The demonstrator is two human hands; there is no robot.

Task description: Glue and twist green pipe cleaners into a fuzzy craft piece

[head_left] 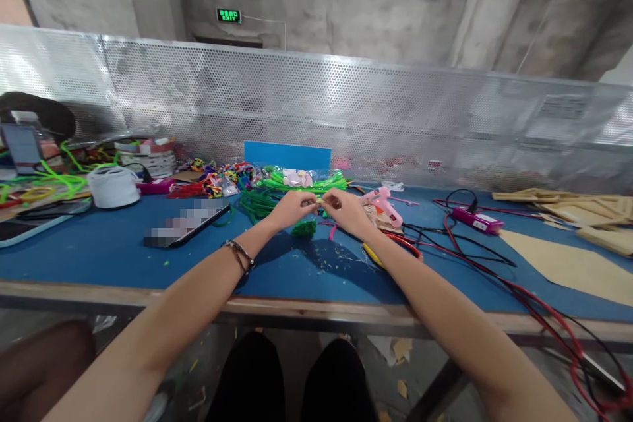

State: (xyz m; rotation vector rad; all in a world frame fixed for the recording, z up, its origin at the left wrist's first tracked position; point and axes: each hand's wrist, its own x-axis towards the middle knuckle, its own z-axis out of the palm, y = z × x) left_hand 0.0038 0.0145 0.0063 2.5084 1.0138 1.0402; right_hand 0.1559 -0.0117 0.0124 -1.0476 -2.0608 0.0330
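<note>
My left hand (295,209) and my right hand (345,210) meet above the middle of the blue table, fingertips almost touching. Both are closed in a pinch around a small yellowish piece (319,201), too small to make out its kind. Just below them is a dark green fuzzy tuft (304,229); whether it hangs from the piece or lies on the table I cannot tell. Behind the left hand lie dark green pipe cleaners (254,204), with a bright green bundle (326,181) farther back. A pink glue gun (383,204) rests beyond my right wrist.
A phone (188,223) lies to the left, near a white roll (113,186). Colourful pipe cleaner pieces (222,178) are heaped behind it. On the right are red and black cables (475,257), a purple power strip (477,219) and cardboard (568,267). A perforated metal screen (297,99) closes the back.
</note>
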